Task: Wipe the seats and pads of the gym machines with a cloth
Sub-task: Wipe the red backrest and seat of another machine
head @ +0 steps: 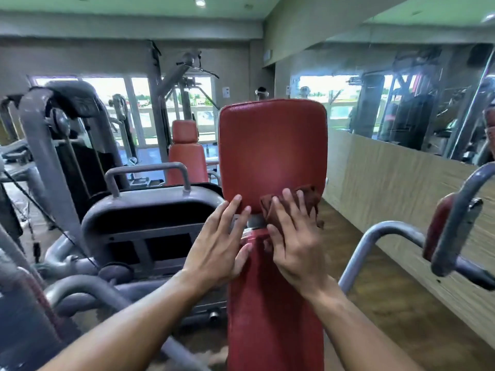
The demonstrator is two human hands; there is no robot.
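While your right hand (pixel 292 236) presses cloth (pixel 310 196) flat on upper pad (pixel 273 145), fingers straight: cloth looks soft, light, likely to bunch; keep palm spread. Left hand (pixel 217 247), fingers extended, steadies pad edge.

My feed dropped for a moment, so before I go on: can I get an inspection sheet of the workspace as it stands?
Surface: red upper pad, upright and glossy; lower pad beneath it, with a metal bracket between them.
Job's things: brown cloth, pressed onto the upper pad's lower right corner.
Clutter: nothing seen.
Grippers: right hand presses flat on the cloth; left hand, fingers straight, rests at the upper pad's lower left edge.
Cables: black cable slants across the grey machine at left.
Surroundings: mirror on the right wall, windows behind, another red seat further back, wooden floor.
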